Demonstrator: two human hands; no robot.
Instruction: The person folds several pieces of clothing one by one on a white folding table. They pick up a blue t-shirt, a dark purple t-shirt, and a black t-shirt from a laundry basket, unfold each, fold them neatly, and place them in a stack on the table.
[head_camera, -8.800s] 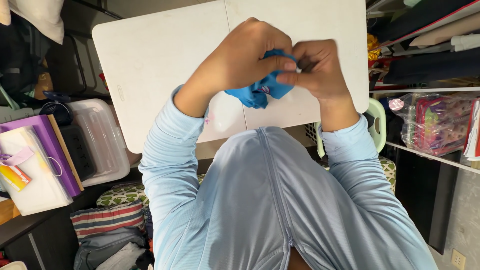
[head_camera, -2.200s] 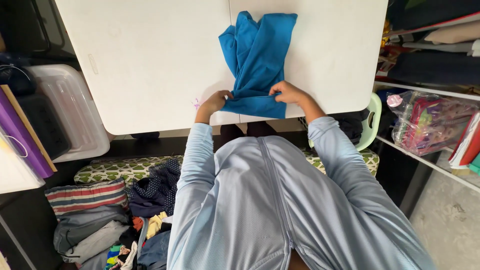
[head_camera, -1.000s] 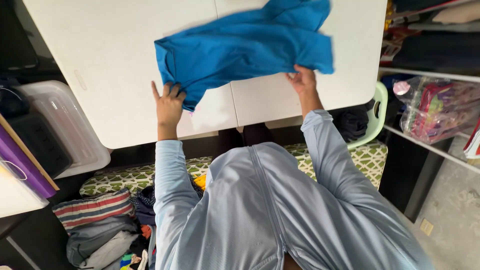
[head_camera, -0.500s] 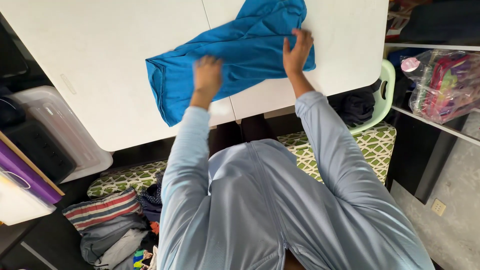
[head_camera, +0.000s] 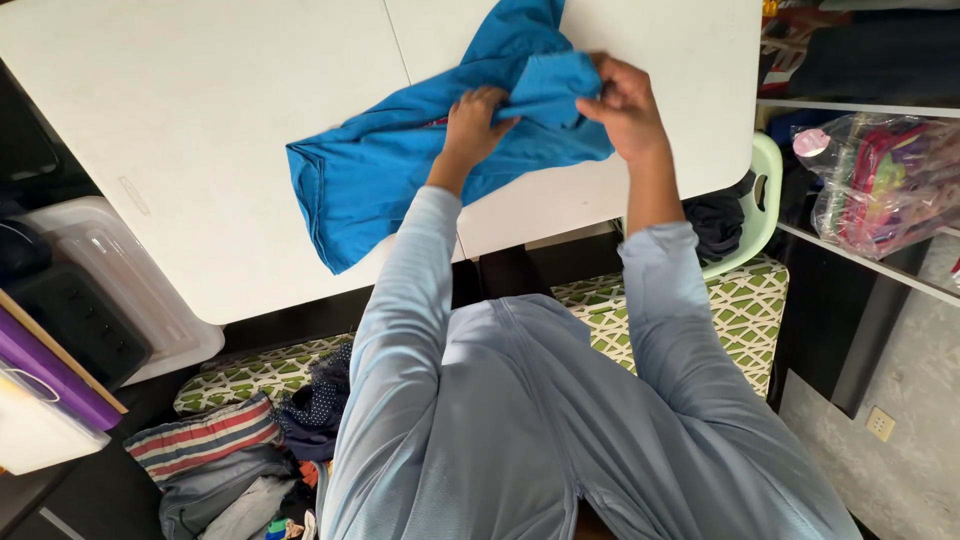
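While a crumpled bright blue fabric garment lies spread across the white folding surface at upper centre of the frame, the left hand and right hand both have fingers clamped on a bunched fold near its upper right end.
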